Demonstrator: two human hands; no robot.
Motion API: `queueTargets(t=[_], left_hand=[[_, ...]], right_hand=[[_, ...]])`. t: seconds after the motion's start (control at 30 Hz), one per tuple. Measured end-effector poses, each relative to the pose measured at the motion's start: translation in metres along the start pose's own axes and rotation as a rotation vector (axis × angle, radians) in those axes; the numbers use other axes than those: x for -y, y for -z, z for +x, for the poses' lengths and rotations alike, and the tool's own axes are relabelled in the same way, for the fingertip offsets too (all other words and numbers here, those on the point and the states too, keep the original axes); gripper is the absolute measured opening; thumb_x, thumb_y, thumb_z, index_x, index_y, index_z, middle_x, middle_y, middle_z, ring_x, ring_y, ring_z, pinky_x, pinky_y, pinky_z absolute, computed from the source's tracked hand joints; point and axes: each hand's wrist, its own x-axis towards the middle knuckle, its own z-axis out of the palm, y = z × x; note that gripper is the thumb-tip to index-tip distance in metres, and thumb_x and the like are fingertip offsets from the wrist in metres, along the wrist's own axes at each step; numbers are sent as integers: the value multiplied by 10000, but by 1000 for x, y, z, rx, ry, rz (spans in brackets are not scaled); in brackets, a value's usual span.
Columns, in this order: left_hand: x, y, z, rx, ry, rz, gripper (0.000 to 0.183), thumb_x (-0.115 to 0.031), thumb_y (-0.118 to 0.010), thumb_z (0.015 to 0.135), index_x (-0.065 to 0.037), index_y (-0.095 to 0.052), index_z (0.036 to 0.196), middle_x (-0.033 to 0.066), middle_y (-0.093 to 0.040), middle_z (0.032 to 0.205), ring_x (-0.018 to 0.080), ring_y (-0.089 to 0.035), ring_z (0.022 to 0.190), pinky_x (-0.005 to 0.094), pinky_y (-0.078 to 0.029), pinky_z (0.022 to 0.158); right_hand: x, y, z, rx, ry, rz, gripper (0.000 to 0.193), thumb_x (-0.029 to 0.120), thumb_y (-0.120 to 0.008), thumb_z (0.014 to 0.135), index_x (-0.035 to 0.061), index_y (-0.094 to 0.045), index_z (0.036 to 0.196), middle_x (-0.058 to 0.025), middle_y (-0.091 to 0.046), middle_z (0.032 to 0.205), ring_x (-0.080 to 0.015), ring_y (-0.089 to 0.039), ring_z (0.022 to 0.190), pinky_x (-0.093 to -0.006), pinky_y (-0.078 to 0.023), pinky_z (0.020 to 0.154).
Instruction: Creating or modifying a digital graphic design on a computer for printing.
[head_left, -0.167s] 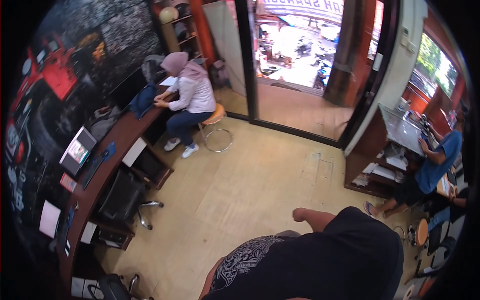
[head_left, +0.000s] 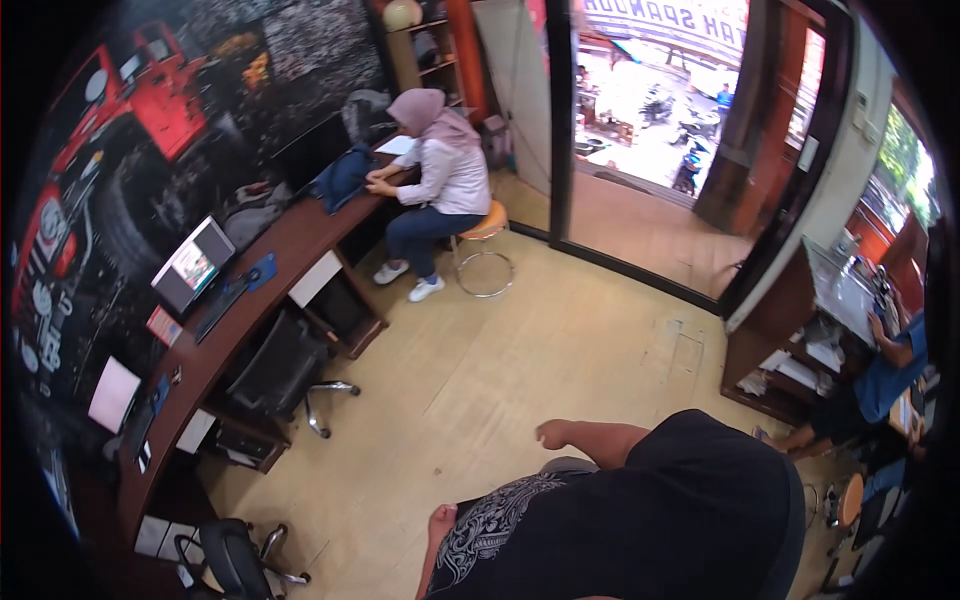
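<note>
My right hand (head_left: 553,433) hangs in front of my body with its fingers curled in, and nothing shows in it. At the edge of my dark patterned shirt (head_left: 640,510) is my left hand (head_left: 441,522), small in view and closed, with no object visible in it. Neither hand touches furniture; below them is the pale floor (head_left: 480,370). Closest to my left hand is a black office chair (head_left: 237,560) at the lower left.
A long brown desk (head_left: 215,345) curves along the left, bearing a monitor (head_left: 195,265). A black chair (head_left: 282,365) stands against it. Someone in a pink headscarf (head_left: 440,170) sits on an orange stool (head_left: 485,222). A glass door (head_left: 640,240) is ahead; a person in blue (head_left: 890,375) stands by a counter (head_left: 790,320).
The room has shifted rightward in the picture as the view turned left. My right hand appears farther left, and my left hand has come into sight.
</note>
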Motion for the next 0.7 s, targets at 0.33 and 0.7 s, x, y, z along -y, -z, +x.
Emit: queueTargets(t=[0.33,0.7], left_hand=[[-142,115,-50,-379,126,376,253,-262,-632,964,-36,-728,906,63,-728,850,169,-635,796,377,-514,758],[-101,246,-116,-977,26,-84,199,-246,-649,956,-52,-694,963,30,-690,814,125,-612,719,314,-512,672]], right_hand=[[78,52,219,285,218,-289,329,298,-619,811,54,-746,992,-241,-712,1036,-405,-671,1001,-496,-529,864],[179,146,471,557,225,-359,338,345,-664,831,100,-769,1039,-190,-737,1087,-344,-688,1042,-424,-524,925]])
